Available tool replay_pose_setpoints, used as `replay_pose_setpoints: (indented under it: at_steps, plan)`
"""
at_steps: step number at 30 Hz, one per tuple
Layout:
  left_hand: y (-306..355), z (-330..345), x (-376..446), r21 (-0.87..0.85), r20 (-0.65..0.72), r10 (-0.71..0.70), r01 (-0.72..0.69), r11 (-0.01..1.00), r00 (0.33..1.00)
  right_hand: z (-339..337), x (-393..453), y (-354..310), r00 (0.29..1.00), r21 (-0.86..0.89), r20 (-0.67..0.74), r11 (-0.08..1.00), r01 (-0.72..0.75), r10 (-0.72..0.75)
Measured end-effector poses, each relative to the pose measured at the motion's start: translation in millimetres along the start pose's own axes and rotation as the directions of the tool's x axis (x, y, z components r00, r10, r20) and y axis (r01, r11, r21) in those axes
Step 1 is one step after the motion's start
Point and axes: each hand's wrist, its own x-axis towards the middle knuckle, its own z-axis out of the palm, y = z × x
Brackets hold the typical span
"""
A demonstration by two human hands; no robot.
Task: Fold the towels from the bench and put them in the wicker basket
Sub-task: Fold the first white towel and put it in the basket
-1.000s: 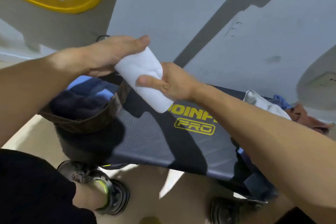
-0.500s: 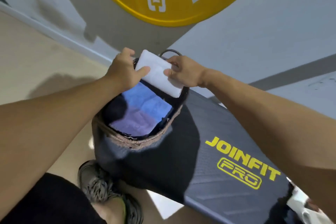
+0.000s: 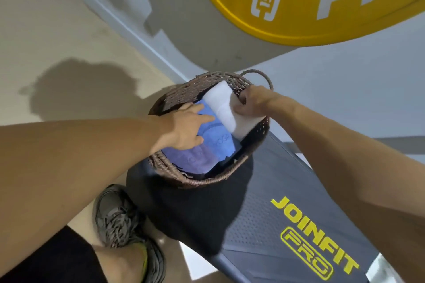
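A pale floor [image 3: 57, 41] fills the left, meeting a grey wall [image 3: 345, 89] along a skirting; a yellow plate [image 3: 310, 2] marked "15" leans at the top, casting a broad shadow on the wall; the dark padded tabletop [image 3: 276, 202], printed JOINFIT PRO in yellow, runs from the centre to the lower right; the basket [image 3: 207, 181], brown wicker with a loop handle at its far rim, stands on the tabletop's near-left end; inside it lies a folded blue towel [image 3: 216, 142] with a lilac one just below it, both flat; a folded white towel [image 3: 227, 110] sits tilted against the basket's far-right wall, partly over the blue towel; the right hand [image 3: 250, 104] has its fingers curled round the white towel's right edge, gripping it at the rim; the left hand [image 3: 186, 126] reaches into the basket, fingers straight, pressing on the blue towel just beside the white one; the hands are near, not touching; a grey laced shoe [image 3: 119, 218] stands on the floor below the basket.
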Motion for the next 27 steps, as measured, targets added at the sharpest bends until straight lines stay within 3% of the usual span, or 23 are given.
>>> replay_pose_setpoints:
  at_steps: [3, 7, 13, 16, 21, 27]
  plan:
    - [-3, 0, 0, -0.03, -0.007, -0.006, 0.006, 1.0, 1.0, -11, 1, 6, 0.98, 0.027, -0.162, 0.993, 0.118, -0.112]
    - [-4, 0, -1, -0.052, 0.004, -0.009, 0.009, 0.999, 1.0, -5, -3, 6, 0.981, 0.132, -0.03, 0.972, 0.192, -0.19]
    - [-4, 0, -1, -0.048, 0.014, -0.011, 0.012, 0.999, 1.0, 0, 8, 0, 0.984, -0.062, 0.054, 0.983, 0.174, -0.17]
    - [-3, 1, -1, -0.039, 0.021, -0.011, 0.012, 0.999, 1.0, -8, 9, -9, 0.969, -0.194, -0.073, 0.957, 0.218, -0.236]
    - [-8, 0, -1, -0.034, 0.037, -0.003, 0.004, 0.999, 0.999, 2, 15, -9, 0.966, -0.122, 0.077, 0.959, 0.256, -0.248]
    - [9, -19, 0, 0.095, 0.067, -0.016, 0.01, 0.995, 0.998, 4, 9, 2, 0.95, 0.073, 0.041, 0.95, 0.305, -0.308]
